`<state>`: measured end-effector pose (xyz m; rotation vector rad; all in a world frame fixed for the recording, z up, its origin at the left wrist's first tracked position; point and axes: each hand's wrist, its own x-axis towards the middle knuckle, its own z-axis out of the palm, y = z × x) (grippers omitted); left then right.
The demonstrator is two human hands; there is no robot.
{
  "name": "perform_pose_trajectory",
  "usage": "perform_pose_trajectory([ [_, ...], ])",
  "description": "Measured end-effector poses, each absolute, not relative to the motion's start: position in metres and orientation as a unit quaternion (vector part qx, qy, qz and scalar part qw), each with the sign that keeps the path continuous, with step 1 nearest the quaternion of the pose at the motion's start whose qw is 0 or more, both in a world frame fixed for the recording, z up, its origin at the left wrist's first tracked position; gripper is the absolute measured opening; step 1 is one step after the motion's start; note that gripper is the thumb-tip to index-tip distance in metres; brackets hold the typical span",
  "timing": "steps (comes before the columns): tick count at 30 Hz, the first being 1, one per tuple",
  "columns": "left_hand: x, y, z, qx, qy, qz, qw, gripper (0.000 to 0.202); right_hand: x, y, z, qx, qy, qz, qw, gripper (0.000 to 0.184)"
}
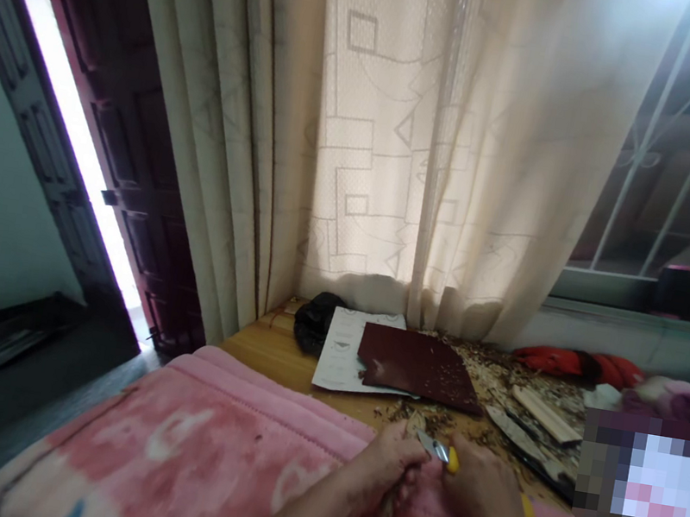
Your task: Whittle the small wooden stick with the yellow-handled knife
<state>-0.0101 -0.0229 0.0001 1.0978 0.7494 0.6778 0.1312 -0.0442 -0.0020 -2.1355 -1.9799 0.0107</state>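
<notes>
Pink blanket [156, 456] below; right hand [479, 489] half-hides a yellow utility knife [450, 459].

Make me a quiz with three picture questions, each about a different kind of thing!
1. Where is the dark red sheet?
A. On the table
B. On the blanket
C. On the windowsill

2. What colour is the knife handle?
A. Blue
B. Yellow
C. Green

3. How is the door?
A. Shut tight
B. Taken off
C. Open with a bright gap

Answers:
1. A, because the sheet lies on the wooden top past the blanket.
2. B, because yellow shows at the right hand.
3. C, because bright light shines along its edge.
</notes>
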Motion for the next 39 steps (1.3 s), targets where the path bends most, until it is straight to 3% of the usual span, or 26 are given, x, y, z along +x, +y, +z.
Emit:
perform_pose_trajectory([
  [39,0.002,-0.025,0.000,0.489,0.374,0.305,0.727,0.013,0.127,-0.042,0.000,-0.743,-0.659,0.005,0.117,0.017],
])
